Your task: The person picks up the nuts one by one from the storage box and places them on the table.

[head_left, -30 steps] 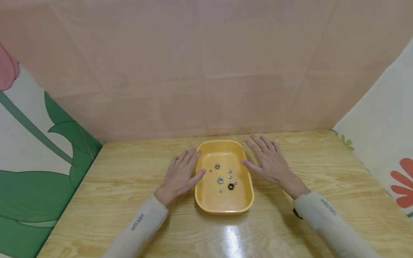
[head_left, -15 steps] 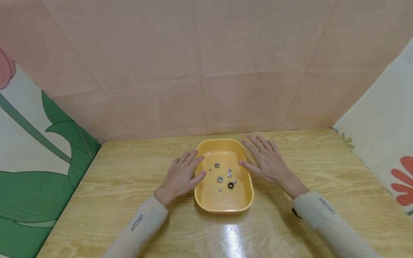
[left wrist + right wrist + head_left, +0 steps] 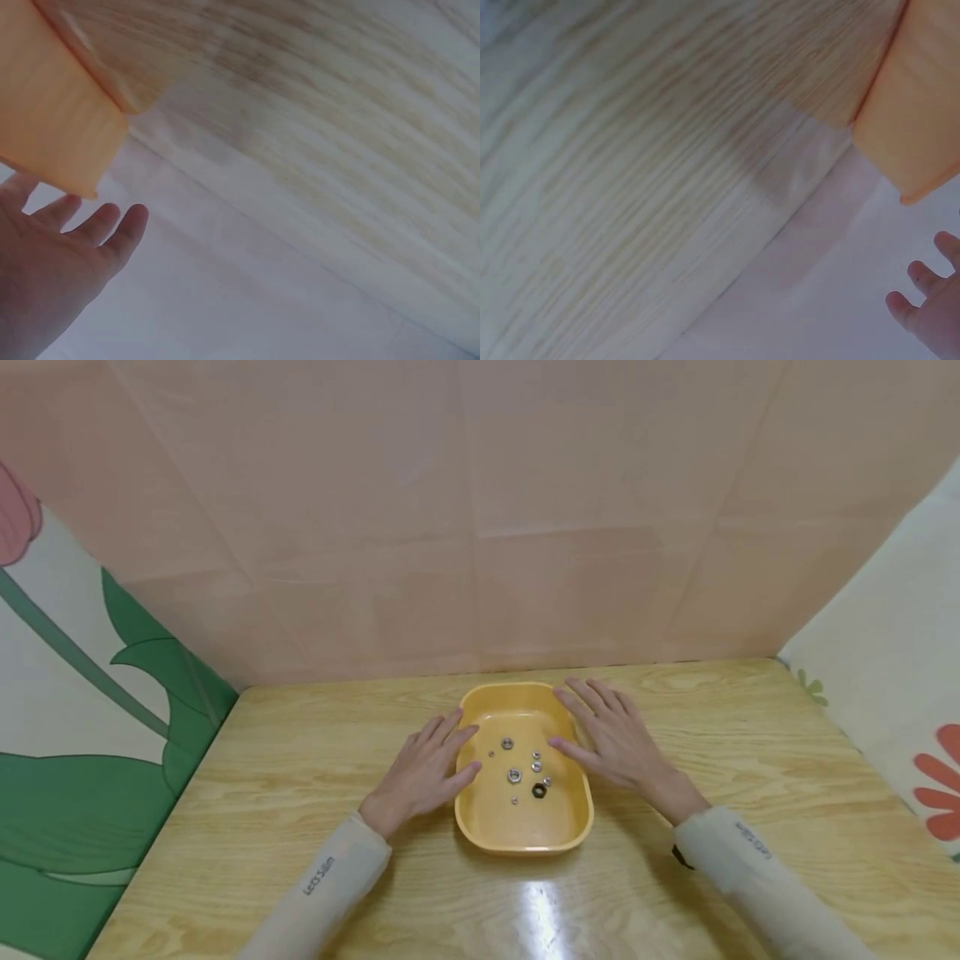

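A yellow plastic tray (image 3: 498, 835) stands on the table, with several metal hex nuts of different sizes scattered over its floor. The largest silver nut (image 3: 513, 776) lies near the middle, and a black nut (image 3: 539, 791) is to its right. My left hand (image 3: 422, 774) is at the tray's left rim, fingers spread and thumb over the inside. Over the right rim is my right hand (image 3: 617, 739), its fingers extended and its thumb reaching above the tray. Neither hand holds anything. Whether the fingers touch the rim I cannot tell.
The wood-grain table (image 3: 315, 735) extends on both sides of the tray. Behind it rises a pinkish backdrop (image 3: 480, 527). Printed floral panels flank the table, with green leaves (image 3: 75, 810) on the left and a red flower (image 3: 941, 781) on the right.
My right hand has moved left, from beside the tray to over its right rim. My left hand has shifted only slightly at the left rim. The nuts lie as before.
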Action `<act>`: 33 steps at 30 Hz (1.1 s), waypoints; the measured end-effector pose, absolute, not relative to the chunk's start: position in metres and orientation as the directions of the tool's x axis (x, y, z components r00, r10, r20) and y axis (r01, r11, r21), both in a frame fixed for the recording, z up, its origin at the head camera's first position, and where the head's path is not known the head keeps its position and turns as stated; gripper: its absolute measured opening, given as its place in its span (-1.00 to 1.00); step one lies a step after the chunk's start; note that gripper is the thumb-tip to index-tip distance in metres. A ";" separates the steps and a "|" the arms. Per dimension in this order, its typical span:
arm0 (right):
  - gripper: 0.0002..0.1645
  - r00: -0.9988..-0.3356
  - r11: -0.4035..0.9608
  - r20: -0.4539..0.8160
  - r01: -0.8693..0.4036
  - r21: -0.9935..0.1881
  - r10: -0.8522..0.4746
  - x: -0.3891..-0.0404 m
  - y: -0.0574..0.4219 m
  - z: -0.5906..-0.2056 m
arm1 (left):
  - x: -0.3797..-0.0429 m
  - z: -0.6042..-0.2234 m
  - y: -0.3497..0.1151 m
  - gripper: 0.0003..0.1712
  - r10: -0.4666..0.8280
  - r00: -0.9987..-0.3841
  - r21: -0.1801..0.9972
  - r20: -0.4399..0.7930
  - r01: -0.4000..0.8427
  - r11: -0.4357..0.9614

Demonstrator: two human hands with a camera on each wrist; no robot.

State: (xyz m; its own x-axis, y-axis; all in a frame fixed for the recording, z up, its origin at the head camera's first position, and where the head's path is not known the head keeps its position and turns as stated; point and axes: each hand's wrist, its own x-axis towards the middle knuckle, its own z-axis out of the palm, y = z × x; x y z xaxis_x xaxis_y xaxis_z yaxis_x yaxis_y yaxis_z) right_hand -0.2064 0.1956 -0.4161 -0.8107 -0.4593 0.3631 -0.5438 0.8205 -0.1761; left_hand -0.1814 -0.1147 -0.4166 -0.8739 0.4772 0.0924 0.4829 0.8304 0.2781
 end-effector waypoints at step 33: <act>-0.13 -0.788 0.772 0.352 -0.594 -0.224 -0.505 -0.204 0.161 -0.419 | -0.180 -0.430 -0.116 -0.27 0.454 -0.886 0.385 0.097 0.454 0.804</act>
